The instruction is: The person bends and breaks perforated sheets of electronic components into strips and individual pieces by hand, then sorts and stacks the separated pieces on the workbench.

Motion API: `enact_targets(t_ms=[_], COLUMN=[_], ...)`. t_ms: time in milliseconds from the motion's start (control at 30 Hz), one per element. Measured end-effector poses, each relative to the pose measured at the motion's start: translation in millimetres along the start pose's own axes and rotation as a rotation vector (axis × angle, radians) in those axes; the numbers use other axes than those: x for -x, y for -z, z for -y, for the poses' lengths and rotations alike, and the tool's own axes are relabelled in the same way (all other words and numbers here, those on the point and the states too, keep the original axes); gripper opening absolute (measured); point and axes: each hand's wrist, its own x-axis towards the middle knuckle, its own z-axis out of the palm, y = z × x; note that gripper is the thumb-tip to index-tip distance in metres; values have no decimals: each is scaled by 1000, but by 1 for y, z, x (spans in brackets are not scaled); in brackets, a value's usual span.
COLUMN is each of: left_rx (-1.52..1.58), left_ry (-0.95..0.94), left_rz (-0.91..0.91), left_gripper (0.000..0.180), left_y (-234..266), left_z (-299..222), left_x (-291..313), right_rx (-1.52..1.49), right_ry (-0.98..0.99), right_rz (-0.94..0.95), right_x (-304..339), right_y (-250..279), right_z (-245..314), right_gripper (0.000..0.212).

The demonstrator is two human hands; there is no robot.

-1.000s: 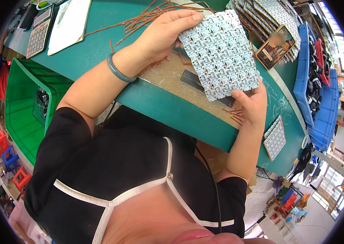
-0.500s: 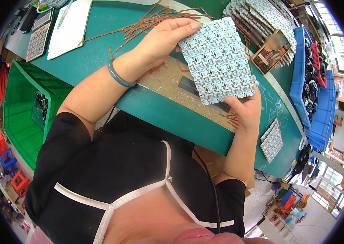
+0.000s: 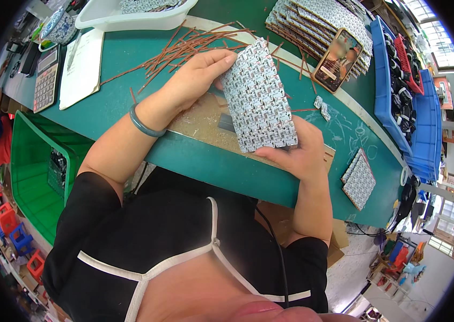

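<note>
A thin, rectangular, white-and-grey patterned panel [image 3: 259, 99] is held tilted above the green work table [image 3: 221, 169], its upper left edge pinched by the left hand [image 3: 197, 75] and its lower right corner clasped by the right hand [image 3: 305, 153], thumb and fingers being closed on it in both grips. Handwritten lines on a white paper pad [image 3: 82, 75] beside a grey calculator [image 3: 47, 83] and pale scrawled marks [image 3: 353, 134] on the table are noted, both too faint to be read.

Open green tabletop [image 3: 345, 149] right of the hands [image 3: 306, 150]; brown strips [image 3: 176, 56] and phone [image 3: 338, 60] in the way beyond the held panel [image 3: 259, 99].
</note>
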Motion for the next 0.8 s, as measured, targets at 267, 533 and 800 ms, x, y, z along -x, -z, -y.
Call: enact_targets(t_ms=[267,533,800], left_rx=[25,43,81], left_ry=[15,23,60], left_rz=[-12,11,11], left_gripper=[32,31,31], left_y=[-5,-5,-7], left_z=[-4,-2,-6], left_x=[0,0,3], right_rx=[94,90,-405], right_ry=[105,95,-167], right_rz=[-25,-20,-98], right_x=[-1,1,6], right_y=[1,1,5], right_z=[2,3,-1], right_gripper=[47,48,43])
